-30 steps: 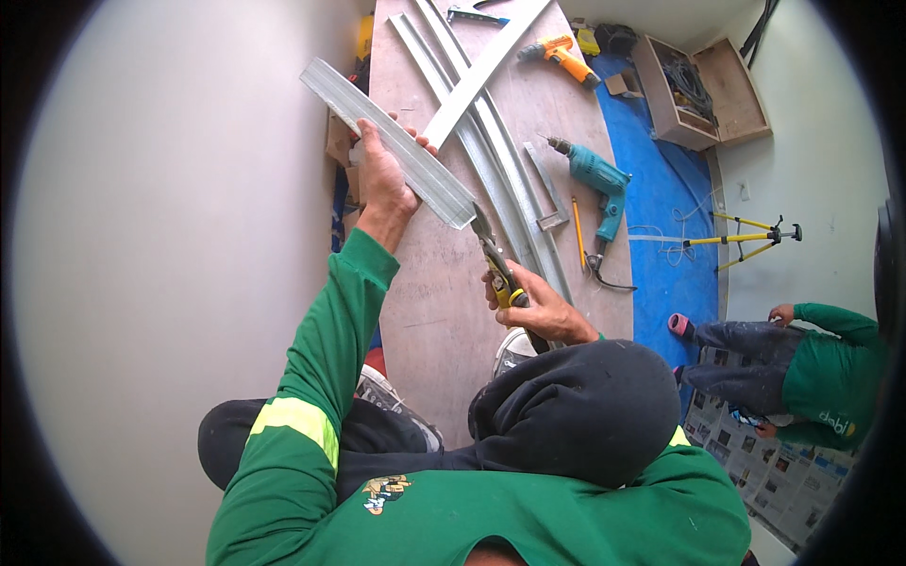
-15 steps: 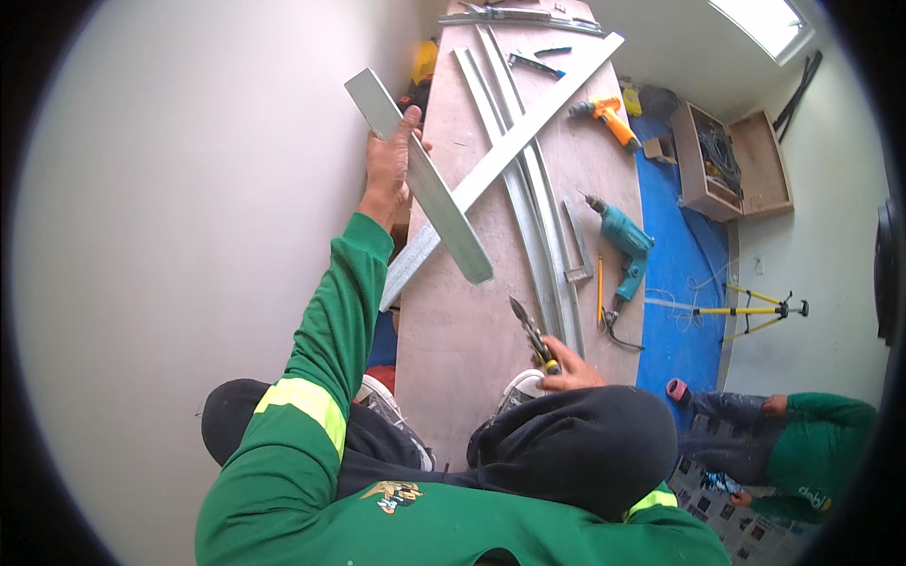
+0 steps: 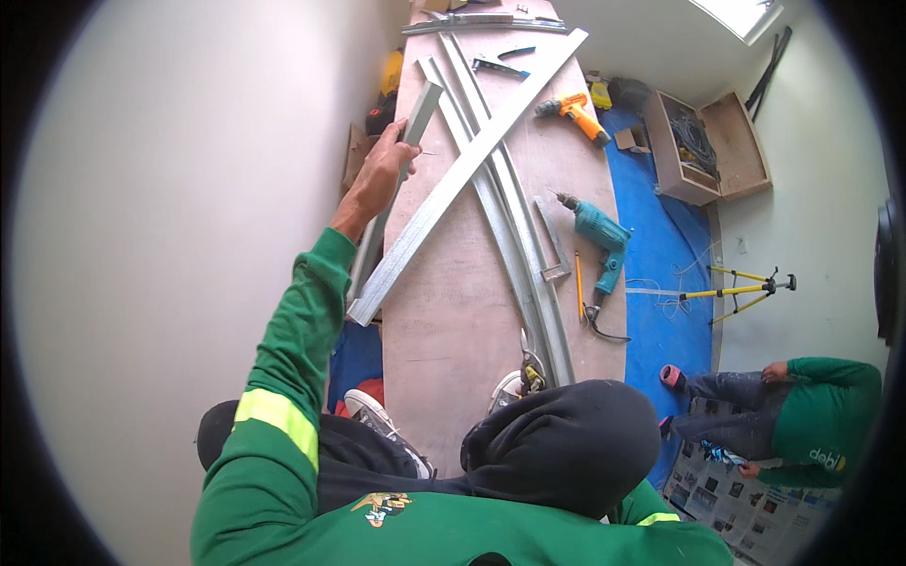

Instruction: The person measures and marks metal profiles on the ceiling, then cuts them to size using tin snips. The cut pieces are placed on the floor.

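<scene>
My left hand is wrapped round a short metal channel, held tilted at the board's left edge, its lower part running down past my wrist. Beside it a longer metal channel lies slantwise across two long metal tracks. A pair of metal snips with yellow on the handles shows point up by my right shoe. My right hand is hidden behind my knee, so whether it touches the snips does not show.
On the wooden board lie a teal corded drill, an orange cordless drill, a square, a pencil and a blue-handled tool. To the right are an open wooden box, a yellow tripod and another person.
My left hand has turned the short channel edge-on and brought it left and lower. My right hand has dropped out of sight behind the knee, and the snips are lower. The view has shifted slightly.
</scene>
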Motion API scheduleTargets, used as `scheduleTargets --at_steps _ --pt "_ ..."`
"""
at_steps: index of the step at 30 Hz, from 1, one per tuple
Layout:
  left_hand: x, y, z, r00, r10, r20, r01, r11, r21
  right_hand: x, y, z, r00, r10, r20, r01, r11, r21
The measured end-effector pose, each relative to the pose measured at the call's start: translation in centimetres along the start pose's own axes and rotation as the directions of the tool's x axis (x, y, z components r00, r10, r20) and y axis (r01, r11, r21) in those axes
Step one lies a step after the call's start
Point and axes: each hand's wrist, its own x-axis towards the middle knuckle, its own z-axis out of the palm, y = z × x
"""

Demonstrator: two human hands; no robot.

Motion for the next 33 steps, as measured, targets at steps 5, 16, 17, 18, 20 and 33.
scheduleTargets --at_steps 5,16,17,18,20,33 --pt "-1.7 1.1 3.0 0.963 0.109 0.246 -0.202 0.899 0.389 -1.3 -3.4 2.0 0.959 -0.284 0.009 0.244 0.808 -0.536" --pt "-4.7 0.9 8.4 0.925 0.082 0.370 -0.207 0.927 0.313 3.6 -10.8 9.8 0.810 -0.516 0.280 0.450 0.238 -0.861" --pt "-4.8 0.9 8.5 0.924 0.067 0.376 -0.199 0.925 0.325 3.8 -10.6 10.1 0.794 -0.529 0.300 0.486 0.254 -0.836" --pt "-4.9 0.8 8.6 0.923 0.053 0.382 -0.192 0.922 0.337 4.0 -10.5 10.2 0.801 -0.522 0.293 0.478 0.263 -0.838" --pt "-5.0 0.6 8.9 0.918 0.046 0.393 -0.201 0.910 0.363 4.4 -10.5 10.1 0.795 -0.523 0.308 0.497 0.271 -0.824" --pt "-5.1 -0.3 10.4 0.934 -0.014 0.356 -0.148 0.893 0.425 5.7 -10.3 10.7 0.705 -0.575 0.416 0.504 -0.008 -0.864"
